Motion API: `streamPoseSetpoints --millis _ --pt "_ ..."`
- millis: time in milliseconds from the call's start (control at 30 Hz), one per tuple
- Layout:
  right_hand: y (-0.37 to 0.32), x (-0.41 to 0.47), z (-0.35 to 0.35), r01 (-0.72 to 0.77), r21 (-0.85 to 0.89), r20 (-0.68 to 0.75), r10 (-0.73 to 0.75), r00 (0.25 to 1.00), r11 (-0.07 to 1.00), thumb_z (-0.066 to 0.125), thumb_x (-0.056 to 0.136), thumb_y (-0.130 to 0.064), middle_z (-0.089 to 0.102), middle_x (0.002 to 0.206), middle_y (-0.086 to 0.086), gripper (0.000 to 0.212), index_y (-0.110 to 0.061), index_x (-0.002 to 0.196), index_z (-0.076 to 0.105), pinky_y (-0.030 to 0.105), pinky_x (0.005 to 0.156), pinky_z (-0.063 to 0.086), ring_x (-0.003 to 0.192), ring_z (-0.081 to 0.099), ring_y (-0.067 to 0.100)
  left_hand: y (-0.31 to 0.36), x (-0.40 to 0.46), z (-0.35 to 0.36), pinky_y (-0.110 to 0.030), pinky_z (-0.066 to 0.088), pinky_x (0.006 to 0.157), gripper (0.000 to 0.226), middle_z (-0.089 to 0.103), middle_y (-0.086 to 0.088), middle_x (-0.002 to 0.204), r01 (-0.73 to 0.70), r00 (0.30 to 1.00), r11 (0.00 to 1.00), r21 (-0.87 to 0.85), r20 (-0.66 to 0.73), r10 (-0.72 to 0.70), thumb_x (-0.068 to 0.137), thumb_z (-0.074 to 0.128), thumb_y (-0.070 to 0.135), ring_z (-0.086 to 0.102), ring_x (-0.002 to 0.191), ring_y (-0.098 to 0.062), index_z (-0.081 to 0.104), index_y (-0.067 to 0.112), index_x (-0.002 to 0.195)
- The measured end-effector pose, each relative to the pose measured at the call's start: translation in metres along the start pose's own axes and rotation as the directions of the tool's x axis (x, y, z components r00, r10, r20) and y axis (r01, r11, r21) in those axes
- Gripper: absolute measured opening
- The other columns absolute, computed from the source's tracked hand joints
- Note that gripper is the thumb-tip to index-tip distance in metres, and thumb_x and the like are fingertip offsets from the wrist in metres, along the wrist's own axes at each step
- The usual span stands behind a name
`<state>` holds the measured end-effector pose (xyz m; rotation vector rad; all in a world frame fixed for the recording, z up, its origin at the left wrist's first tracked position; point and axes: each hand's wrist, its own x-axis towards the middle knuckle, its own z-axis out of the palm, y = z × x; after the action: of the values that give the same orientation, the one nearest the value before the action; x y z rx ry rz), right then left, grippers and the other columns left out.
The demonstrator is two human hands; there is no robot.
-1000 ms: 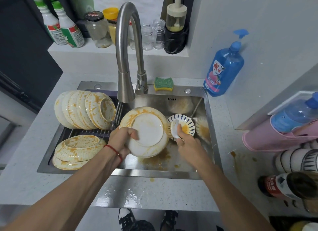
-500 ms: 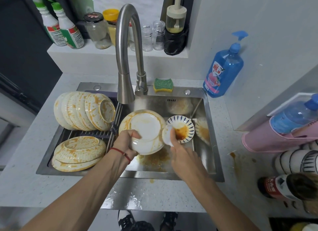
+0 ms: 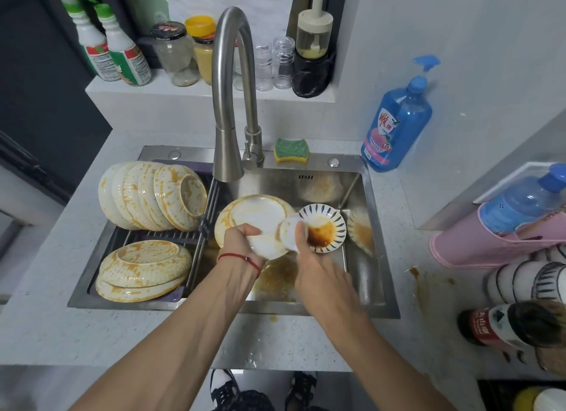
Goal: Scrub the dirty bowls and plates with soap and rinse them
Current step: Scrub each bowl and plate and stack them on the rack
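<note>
— Pale speckled counter [image 3: 61, 328] runs all round the steel sink [image 3: 379, 257], and we take that sink as our landmark. What do we have inside it?

— Over the middle of the basin our left hand [image 3: 242, 242] grips a cream plate [image 3: 254, 217] by its near rim, fingers curled round the edge, the plate tilted up with its underside toward us. Orange smears run round its border.

— And the other hand?

— Our right hand [image 3: 318, 272] holds a white scrubbing pad [image 3: 289, 231] in closed fingers, and the pad presses against the right edge of that plate. Just right of it, low in the basin, sits a small blue-striped dish [image 3: 329, 226] with brown sauce pooled in it.

— What waits on the sink's left side?

— On a rack [image 3: 196, 242] across the left part of the sink, a row of dirty plates [image 3: 147, 196] stands on edge at the far end, and a stack of dirty plates [image 3: 144, 266] lies face down at the near end, all streaked orange.

— Behind the sink?

— A tall curved faucet [image 3: 229, 104] rises from the back rim, its spout above the held plate. A green and yellow sponge [image 3: 291, 150] rests on the back rim beside it. At the sink's far right corner stands a blue soap bottle [image 3: 395, 125] with a pump.
</note>
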<state>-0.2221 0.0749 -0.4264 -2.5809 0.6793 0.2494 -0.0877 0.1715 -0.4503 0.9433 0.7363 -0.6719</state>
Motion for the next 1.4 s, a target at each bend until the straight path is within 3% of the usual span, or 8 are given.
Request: streamPoseSetpoints --millis 200,367,533,667,933,1133,1267,1400 --pt "0.005 0.002 0.005 -0.039 0.005 -0.003 0.039 0.999 0.999 0.045 0.105 -0.019 0.058 0.079 0.004 0.082 -0.038 0.16 -0.011 0.041 0.062 0.048 0.069 0.057 0.022 -0.005 0.021 -0.004 -0.071 0.053 0.093 0.097 0.064 -0.019 0.132 -0.025 0.999 0.997 -0.074 -0.035 0.022 0.039 0.061 -0.003 0.066 0.112 -0.051 0.057 0.003 0.135" --pt "-0.003 -0.016 0.007 0.128 0.03 0.054 -0.13 0.99 0.991 0.045 0.107 -0.027 0.053 0.085 -0.002 0.078 -0.043 0.159 -0.011 0.04 0.063 0.042 0.072 0.056 0.02 -0.009 0.048 -0.014 -0.071 0.056 0.081 0.122 0.067 -0.024 0.129 -0.082 0.992 0.997 0.003 -0.094 0.082 0.007 0.066 -0.003 0.071 0.102 -0.051 0.06 0.0 0.129" --pt "0.029 0.024 -0.009 -0.057 0.051 0.026 0.056 0.998 0.997 0.042 0.108 -0.031 0.061 0.094 0.002 0.065 -0.047 0.16 0.005 0.038 0.068 0.049 0.08 0.057 0.018 -0.003 -0.01 -0.004 -0.05 0.062 0.062 0.063 0.071 -0.012 0.108 -0.246 0.962 0.944 0.221 -0.063 0.265 0.057 0.069 -0.012 0.069 0.096 -0.037 0.063 0.006 0.117" --pt "0.024 0.039 -0.012 -0.094 0.268 0.134 0.06 0.989 0.959 0.036 0.108 -0.034 0.054 0.142 0.008 0.055 -0.054 0.157 0.02 0.045 0.094 0.047 0.114 0.052 0.029 -0.004 -0.01 -0.011 -0.054 0.062 0.086 0.065 0.074 -0.008 0.109 -0.382 0.923 0.797 0.468 0.151 0.353 0.055 0.078 -0.007 0.069 0.105 -0.033 0.067 0.016 0.114" --pt "-0.001 0.029 0.002 0.078 0.19 0.076 -0.094 0.993 0.979 0.037 0.107 -0.03 0.061 0.123 0.008 0.063 -0.052 0.158 0.006 0.04 0.079 0.04 0.101 0.052 0.029 0.01 -0.006 -0.016 -0.048 0.064 0.081 0.059 0.077 -0.011 0.104 -0.45 0.893 0.728 0.517 0.285 0.349 0.063 0.068 -0.025 0.073 0.1 -0.032 0.069 0.011 0.11" --pt "-0.001 0.042 -0.002 0.017 0.281 -0.018 -0.013 1.0 0.96 0.037 0.108 -0.032 0.063 0.123 0.011 0.062 -0.053 0.158 0.006 0.041 0.082 0.044 0.101 0.053 0.03 0.012 -0.014 -0.005 -0.037 0.06 0.068 0.056 0.076 -0.004 0.094 -0.452 0.885 0.733 0.509 0.357 0.298 0.064 0.064 -0.027 0.072 0.091 -0.025 0.068 0.014 0.102" --pt "0.0 0.016 0.006 0.098 0.217 0.02 -0.105 0.994 0.971 0.035 0.108 -0.036 0.065 0.118 0.014 0.064 -0.057 0.156 -0.001 0.041 0.079 0.046 0.096 0.056 0.031 0.014 -0.01 -0.013 -0.042 0.062 0.07 0.074 0.077 -0.015 0.106 -0.383 0.91 0.796 0.468 0.338 0.239 0.044 0.067 -0.012 0.072 0.1 -0.035 0.068 0.005 0.116" --pt "0.012 0.032 -0.009 -0.028 0.172 -0.005 0.029 1.0 0.985 0.036 0.109 -0.033 0.062 0.109 0.011 0.062 -0.05 0.159 0.004 0.039 0.075 0.045 0.091 0.055 0.026 0.001 -0.011 -0.015 -0.055 0.063 0.082 0.076 0.076 -0.016 0.112 -0.369 0.914 0.815 0.448 0.336 0.229 0.042 0.07 -0.009 0.072 0.106 -0.038 0.069 0.007 0.117"
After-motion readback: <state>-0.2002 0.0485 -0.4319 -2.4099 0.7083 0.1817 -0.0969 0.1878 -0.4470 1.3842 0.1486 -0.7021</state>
